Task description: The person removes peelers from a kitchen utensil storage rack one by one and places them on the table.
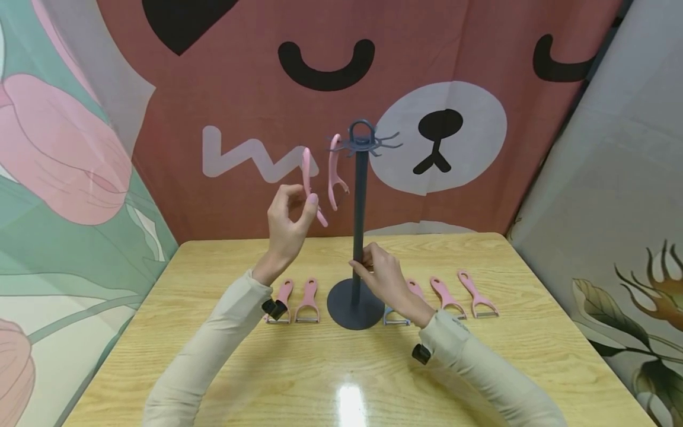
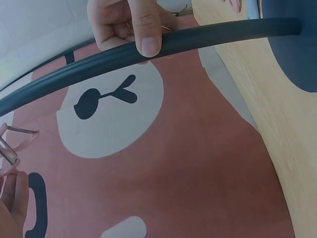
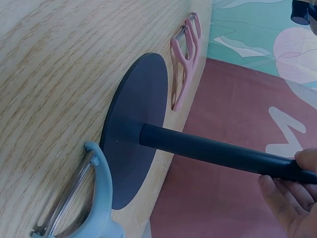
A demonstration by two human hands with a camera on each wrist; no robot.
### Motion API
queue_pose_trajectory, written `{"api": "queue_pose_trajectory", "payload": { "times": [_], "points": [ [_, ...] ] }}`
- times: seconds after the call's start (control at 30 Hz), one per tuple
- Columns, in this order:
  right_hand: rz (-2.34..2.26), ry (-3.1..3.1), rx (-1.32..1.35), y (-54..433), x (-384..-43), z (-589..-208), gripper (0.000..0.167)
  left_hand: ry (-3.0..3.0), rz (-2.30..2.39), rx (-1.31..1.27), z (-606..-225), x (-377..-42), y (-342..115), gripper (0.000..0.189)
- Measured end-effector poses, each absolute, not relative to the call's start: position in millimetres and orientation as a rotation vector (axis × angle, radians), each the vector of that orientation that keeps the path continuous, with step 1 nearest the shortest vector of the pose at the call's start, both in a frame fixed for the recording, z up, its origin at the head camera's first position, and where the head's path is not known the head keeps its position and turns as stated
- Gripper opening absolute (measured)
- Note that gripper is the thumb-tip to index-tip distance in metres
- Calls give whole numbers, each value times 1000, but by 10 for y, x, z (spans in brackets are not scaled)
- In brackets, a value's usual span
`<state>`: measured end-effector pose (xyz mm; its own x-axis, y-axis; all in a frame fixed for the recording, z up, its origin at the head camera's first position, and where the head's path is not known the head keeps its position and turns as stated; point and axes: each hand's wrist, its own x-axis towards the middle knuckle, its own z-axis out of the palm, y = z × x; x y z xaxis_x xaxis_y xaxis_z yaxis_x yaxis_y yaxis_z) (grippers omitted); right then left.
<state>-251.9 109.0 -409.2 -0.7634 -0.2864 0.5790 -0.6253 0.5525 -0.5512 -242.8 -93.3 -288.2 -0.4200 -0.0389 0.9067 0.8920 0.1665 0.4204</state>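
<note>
A dark Y-peeler stand (image 1: 360, 201) rises from a round base, with a ring and spread hooks on top. My left hand (image 1: 287, 220) pinches a pink peeler (image 1: 306, 169) between thumb and fingers, handle end up, left of the hooks. Another pink peeler (image 1: 333, 166) hangs from a left hook, beside the held one. Low on the pole, my right hand (image 1: 385, 274) grips the stand; its thumb lies across the pole (image 2: 203, 39) in the left wrist view. At the edge of that view, the left fingers (image 2: 17, 198) touch the peeler's pink end.
Two pink peelers (image 1: 308, 296) lie left of the base on the wooden table (image 1: 299, 367). Right of it lie a blue peeler (image 3: 104, 193) and several pink ones (image 1: 472, 290), partly behind the right forearm. A patterned cloth (image 1: 240, 201) hangs behind the table.
</note>
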Motion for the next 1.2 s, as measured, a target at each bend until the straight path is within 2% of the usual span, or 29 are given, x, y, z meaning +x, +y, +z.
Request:
{"api": "queue_pose_trajectory", "payload": {
  "times": [1.2],
  "points": [
    [1083, -2365, 743, 1086, -2510, -4089, 18, -1656, -1336, -768, -3059, -2447, -1098, 13]
  ]
}}
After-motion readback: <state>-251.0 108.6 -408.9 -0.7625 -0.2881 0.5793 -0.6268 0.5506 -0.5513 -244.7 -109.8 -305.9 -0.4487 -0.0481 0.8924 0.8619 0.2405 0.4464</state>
